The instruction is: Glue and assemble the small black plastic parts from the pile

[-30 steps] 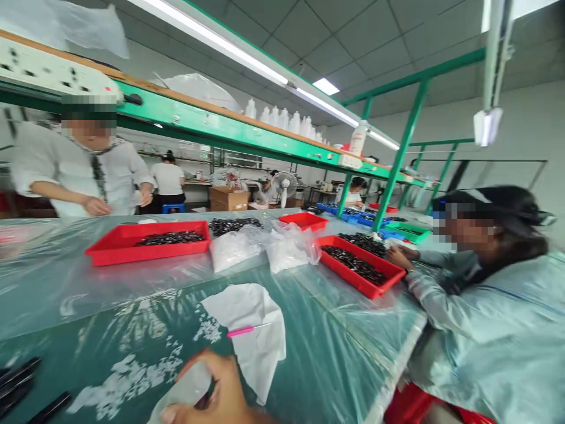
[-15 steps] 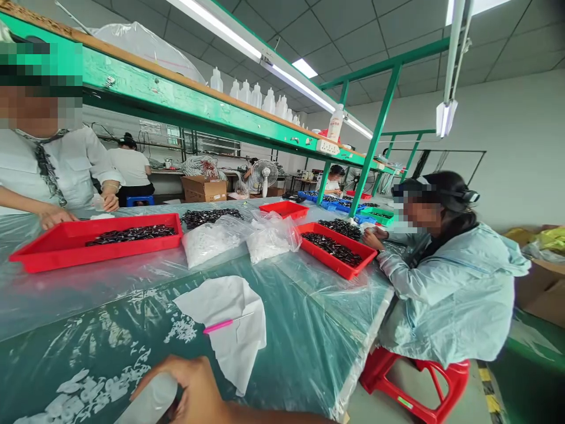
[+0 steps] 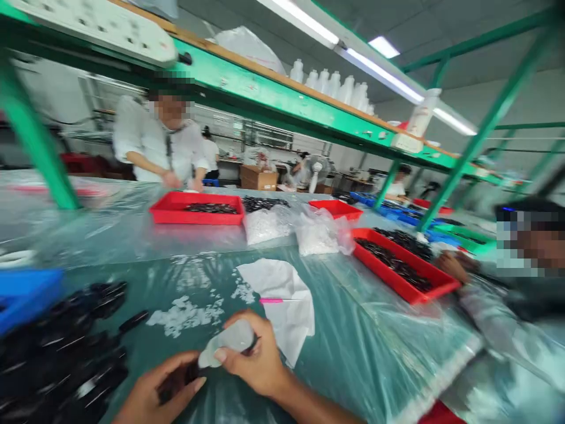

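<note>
My right hand point(image 3: 253, 356) is closed around a small translucent plastic bottle point(image 3: 228, 341) lying sideways, its tip toward my left hand. My left hand point(image 3: 159, 391) sits at the bottom edge, fingers curled around a small black part point(image 3: 176, 380). Both hands meet over the green table covered in clear plastic film point(image 3: 353, 341). A heap of black parts point(image 3: 66, 353) lies to the left of my hands. Small white bits point(image 3: 185, 312) are scattered just beyond them. The view is blurred by motion.
A white cloth point(image 3: 282, 300) with a pink-handled tool point(image 3: 276, 300) lies ahead. Red trays point(image 3: 198, 209) point(image 3: 404, 268) of black parts and two bags of white bits point(image 3: 267, 224) stand further back. A blue tray point(image 3: 26, 291) is at left. One person sits at right, another stands across.
The view swung left and down. My left hand came into view holding a black part, and the heap of black parts and blue tray appeared. My right hand kept the bottle.
</note>
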`<state>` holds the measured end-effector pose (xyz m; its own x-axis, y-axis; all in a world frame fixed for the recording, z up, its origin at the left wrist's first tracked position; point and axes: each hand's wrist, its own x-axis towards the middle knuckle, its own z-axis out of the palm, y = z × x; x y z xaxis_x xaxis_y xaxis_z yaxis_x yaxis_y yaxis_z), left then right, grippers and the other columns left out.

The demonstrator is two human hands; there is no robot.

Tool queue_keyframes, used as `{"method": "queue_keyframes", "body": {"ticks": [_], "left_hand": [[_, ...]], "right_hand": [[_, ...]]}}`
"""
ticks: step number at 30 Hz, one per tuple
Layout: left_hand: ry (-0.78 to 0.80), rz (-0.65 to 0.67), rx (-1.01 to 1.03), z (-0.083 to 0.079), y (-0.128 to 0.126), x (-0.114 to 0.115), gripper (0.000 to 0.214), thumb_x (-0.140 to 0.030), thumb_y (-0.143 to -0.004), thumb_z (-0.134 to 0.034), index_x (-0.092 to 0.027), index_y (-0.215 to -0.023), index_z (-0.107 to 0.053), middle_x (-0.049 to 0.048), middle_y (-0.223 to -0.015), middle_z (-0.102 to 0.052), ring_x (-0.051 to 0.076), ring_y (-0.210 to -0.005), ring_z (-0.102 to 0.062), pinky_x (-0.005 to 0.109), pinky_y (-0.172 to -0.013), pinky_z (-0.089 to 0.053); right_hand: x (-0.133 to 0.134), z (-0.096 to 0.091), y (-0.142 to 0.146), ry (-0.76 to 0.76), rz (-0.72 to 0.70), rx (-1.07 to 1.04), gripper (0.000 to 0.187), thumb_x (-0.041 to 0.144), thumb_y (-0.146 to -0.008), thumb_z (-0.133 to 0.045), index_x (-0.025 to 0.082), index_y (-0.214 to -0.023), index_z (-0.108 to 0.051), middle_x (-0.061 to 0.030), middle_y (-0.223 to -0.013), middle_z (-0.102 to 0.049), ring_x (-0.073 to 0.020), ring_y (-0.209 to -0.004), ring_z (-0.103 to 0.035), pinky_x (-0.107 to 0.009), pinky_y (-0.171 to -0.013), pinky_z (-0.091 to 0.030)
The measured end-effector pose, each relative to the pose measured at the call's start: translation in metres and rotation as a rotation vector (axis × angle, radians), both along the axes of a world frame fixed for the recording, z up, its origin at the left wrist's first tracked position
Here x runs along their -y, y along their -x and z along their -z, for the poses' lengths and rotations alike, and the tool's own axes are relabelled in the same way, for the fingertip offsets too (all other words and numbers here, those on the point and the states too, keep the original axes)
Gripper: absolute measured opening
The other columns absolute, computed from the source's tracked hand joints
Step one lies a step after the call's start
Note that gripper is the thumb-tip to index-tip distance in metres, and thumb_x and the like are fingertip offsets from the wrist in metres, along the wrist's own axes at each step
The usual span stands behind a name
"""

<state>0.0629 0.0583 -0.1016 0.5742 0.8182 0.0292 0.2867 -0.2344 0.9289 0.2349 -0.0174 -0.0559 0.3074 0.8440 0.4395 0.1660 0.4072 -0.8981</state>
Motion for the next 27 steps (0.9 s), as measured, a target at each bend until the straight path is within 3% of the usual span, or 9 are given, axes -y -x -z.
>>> {"method": "queue_keyframes", "body": {"ticks": [2,6,15,27], "left_hand": [[-0.002,0.093,-0.004,-0.015,-0.001,0.007,0.029,-0.043,-0.075,-0.063,-0.018,-0.089,-0.066,0.0023,-0.078,-0.065,0.02,-0.073,-0.058,0.026,-0.067,-0.048],[-0.014,0.088,0.035,-0.031,-0.002,0.013,0.021,-0.028,-0.075,-0.063,-0.014,-0.091,-0.066,0.0022,-0.078,-0.062,0.015,-0.071,-0.053,0.022,-0.064,-0.041],[0.022,0.103,0.088,-0.025,0.001,0.02,0.019,-0.022,-0.072,-0.065,-0.013,-0.088,-0.065,0.0002,-0.074,-0.059,0.01,-0.063,-0.048,0.019,-0.057,-0.037],[-0.094,0.115,0.071,-0.03,0.005,0.016,0.022,-0.03,-0.076,-0.064,-0.015,-0.093,-0.066,0.0002,-0.076,-0.061,0.009,-0.06,-0.047,0.018,-0.053,-0.035]], "right_hand": [[0.005,0.002,0.001,0.005,0.031,0.063,0.029,0.035,-0.067,-0.071,0.018,-0.088,-0.061,0.0005,-0.071,-0.054,-0.0106,-0.058,-0.046,-0.021,-0.05,-0.037],[0.007,0.012,-0.004,0.01,0.066,0.184,0.023,0.032,-0.075,-0.066,0.019,-0.093,-0.06,-0.0027,-0.081,-0.062,-0.0136,-0.067,-0.058,-0.02,-0.057,-0.046],[0.012,0.018,-0.011,-0.004,0.151,0.321,0.021,0.032,-0.075,-0.067,0.021,-0.093,-0.062,-0.0041,-0.087,-0.065,-0.0156,-0.075,-0.063,-0.019,-0.062,-0.051],[0.013,0.014,-0.011,0.204,0.199,0.162,0.034,0.046,-0.072,-0.066,0.018,-0.09,-0.061,-0.0045,-0.085,-0.06,-0.0164,-0.073,-0.056,-0.024,-0.061,-0.046]]}}
